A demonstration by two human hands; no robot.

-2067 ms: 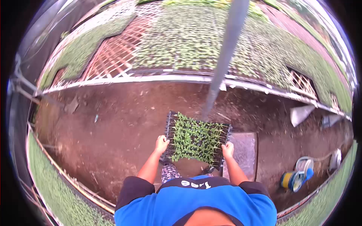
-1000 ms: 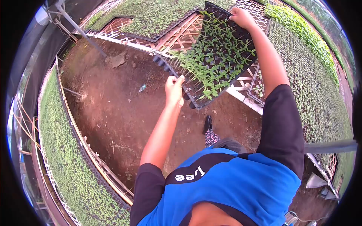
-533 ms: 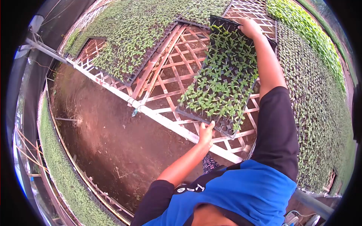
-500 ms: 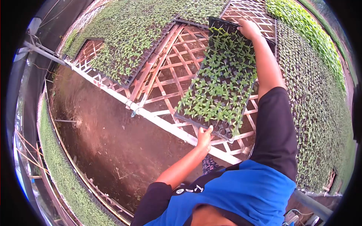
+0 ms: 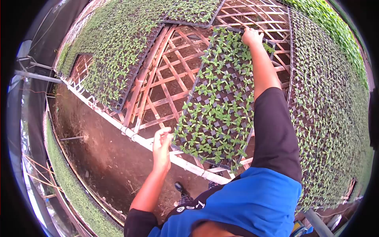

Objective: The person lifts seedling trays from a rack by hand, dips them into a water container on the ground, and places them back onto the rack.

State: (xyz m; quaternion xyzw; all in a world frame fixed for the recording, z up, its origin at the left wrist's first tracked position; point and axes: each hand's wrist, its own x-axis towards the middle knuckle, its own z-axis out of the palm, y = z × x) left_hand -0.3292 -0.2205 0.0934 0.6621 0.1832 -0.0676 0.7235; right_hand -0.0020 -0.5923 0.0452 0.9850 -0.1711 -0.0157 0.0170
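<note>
A black tray of green seedlings point(image 5: 221, 106) lies flat on the slatted lattice bench point(image 5: 167, 85), slightly right of the middle. At the tray's far edge is my right hand point(image 5: 252, 37), its fingers bent at the rim; whether they grip it is hard to see. My left hand point(image 5: 161, 148) is beside the tray's near left corner, above the bench's white front rail point(image 5: 130, 132). Its fingers are apart and slightly curled, with nothing between them.
More seedling trays point(image 5: 146, 35) cover the bench at the back left, and a wide bed of trays point(image 5: 331, 114) runs along the right. Bare soil point(image 5: 98, 146) lies below the front rail. Another seedling bed point(image 5: 75, 193) stands at the far left.
The tray has gone from raised and tilted to flat on the lattice. My left hand has let go of its near edge and moved left.
</note>
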